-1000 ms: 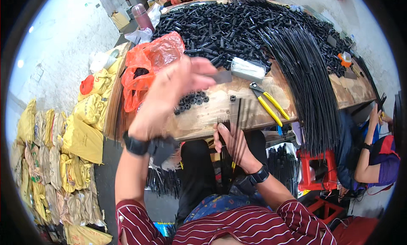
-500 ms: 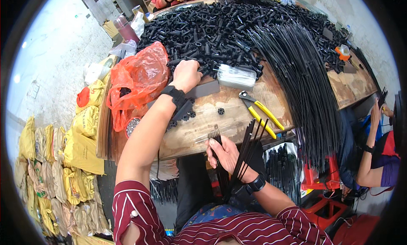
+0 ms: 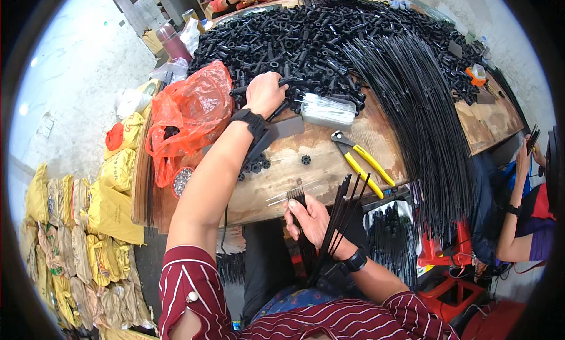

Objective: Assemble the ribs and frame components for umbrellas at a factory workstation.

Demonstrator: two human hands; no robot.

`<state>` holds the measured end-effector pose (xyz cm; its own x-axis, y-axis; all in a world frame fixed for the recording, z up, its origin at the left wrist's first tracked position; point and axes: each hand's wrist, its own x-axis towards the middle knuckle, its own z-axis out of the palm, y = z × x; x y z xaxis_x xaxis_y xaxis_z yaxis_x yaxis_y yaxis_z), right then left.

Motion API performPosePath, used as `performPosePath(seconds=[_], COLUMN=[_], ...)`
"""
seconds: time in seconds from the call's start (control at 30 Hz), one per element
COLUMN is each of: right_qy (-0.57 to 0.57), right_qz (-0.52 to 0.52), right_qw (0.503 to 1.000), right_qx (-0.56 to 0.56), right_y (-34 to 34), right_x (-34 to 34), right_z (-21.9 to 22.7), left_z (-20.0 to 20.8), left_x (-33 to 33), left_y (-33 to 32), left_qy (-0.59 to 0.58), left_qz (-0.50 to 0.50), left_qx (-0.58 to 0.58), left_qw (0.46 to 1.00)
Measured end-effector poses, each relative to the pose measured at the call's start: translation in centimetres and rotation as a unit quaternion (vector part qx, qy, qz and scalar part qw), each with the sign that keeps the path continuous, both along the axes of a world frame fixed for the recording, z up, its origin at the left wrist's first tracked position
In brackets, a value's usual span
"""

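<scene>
My left hand (image 3: 266, 95) reaches to the near edge of a large heap of short black tubular plastic parts (image 3: 288, 43). Its fingers are curled down and mostly hidden behind the back of the hand; black tubes lie right against them. Close to my body, my right hand (image 3: 310, 217) is closed around a bunch of thin black rods (image 3: 306, 246), thumb on top, their tips fanned out over the table's edge. More black rods (image 3: 341, 213) slant up past that wrist. Fine clear strands (image 3: 281, 197) lie by the rod tips.
Yellow-handled pliers (image 3: 364, 163), a clear box of white sticks (image 3: 328, 109) and a small black ring-shaped piece (image 3: 306, 159) lie on the wooden table. A red plastic bag (image 3: 191, 107) sits at left, a long bundle of black rods (image 3: 415, 116) at right. Co-workers sit opposite and at right.
My left hand has shifted slightly to the right and farther up at the heap's edge. The right hand has stayed almost in place, still gripping the rods.
</scene>
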<state>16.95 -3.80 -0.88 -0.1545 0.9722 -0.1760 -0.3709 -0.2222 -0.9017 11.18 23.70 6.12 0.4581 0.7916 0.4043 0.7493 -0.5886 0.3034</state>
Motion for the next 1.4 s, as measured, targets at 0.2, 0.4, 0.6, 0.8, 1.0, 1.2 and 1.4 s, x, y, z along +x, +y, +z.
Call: performPosePath(seconds=[0.2,0.4,0.6,0.8,1.0,1.2,1.4], right_qy=[-0.001,0.010,0.049,0.010,0.037,0.008,-0.024], right_qz=[0.004,0.005,-0.030,-0.075,-0.059,-0.049,-0.010], right_qw=[1.000,1.000,0.998,0.997,0.997,0.998,0.996], right_qx=[0.007,0.000,0.017,0.035,0.037,0.047,0.086], right_y=[-0.1,-0.1,-0.4,-1.5,-1.8,-2.2,-2.4], right_x=[0.0,-0.1,0.8,1.2,0.4,-0.3,-0.1], right_z=[0.0,0.3,-0.2,0.8,1.5,2.2,2.6], left_z=[-0.5,2.0,4.3,0.6,-0.6,-2.5,-1.7], left_x=[1.7,-1.2,-6.2,-11.4,-11.5,-11.1,-11.9], left_y=[1.2,-1.1,-12.2,-20.4,-21.6,-20.9,-21.6], left_qy=[0.052,-0.073,-0.008,0.098,0.056,0.025,-0.258], left_qz=[0.013,-0.067,-0.199,-0.183,-0.161,-0.154,-0.066], left_qx=[0.044,0.052,0.037,-0.035,-0.063,-0.019,-0.277], left_qw=[0.998,0.994,0.979,0.977,0.983,0.988,0.923])
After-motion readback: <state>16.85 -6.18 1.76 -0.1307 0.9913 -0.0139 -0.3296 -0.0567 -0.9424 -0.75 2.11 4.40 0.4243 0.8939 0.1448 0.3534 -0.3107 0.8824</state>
